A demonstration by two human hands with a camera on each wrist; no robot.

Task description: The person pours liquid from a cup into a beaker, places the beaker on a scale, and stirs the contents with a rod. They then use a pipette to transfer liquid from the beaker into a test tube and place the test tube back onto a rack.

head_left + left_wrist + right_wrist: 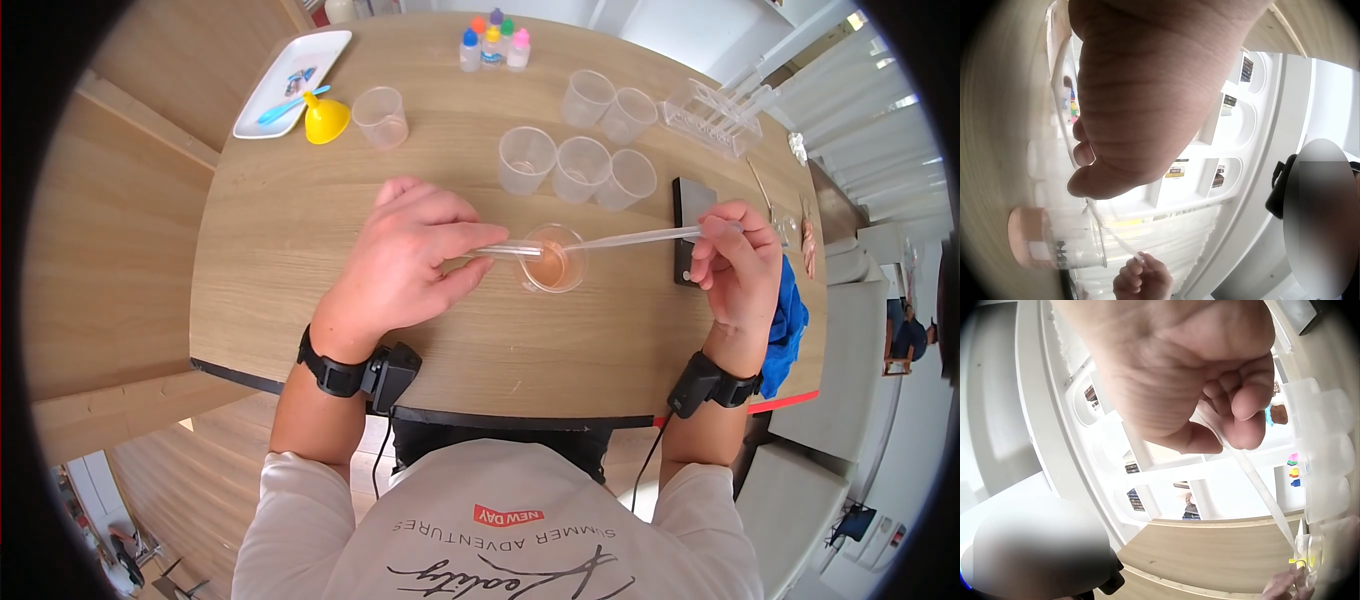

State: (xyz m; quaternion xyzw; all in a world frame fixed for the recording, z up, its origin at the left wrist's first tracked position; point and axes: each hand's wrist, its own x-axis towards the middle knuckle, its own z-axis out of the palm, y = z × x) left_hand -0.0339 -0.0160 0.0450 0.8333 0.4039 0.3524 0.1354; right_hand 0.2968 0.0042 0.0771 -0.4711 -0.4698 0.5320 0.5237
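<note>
Over the clear plastic cup (578, 277) of pinkish liquid (549, 270), the left hand (400, 255) pinches 1 clear, slender tube (516, 249); the right hand (742, 268) grips 1 translucent plastic pipette (640, 238). Apparent step: liquid transfer; next move calls for steady tip alignment.

Wore wht tee (430, 500), blk lettering (468, 525) nr red NEW DAY patch (508, 515); blk wrist straps (340, 376) w/ boxy cams (394, 376), cables (379, 462); blk trousers (500, 434).

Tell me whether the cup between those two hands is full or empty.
Neither: the cup is partly filled. The left wrist view shows pinkish liquid in its lower part, with bare clear wall above.
</note>
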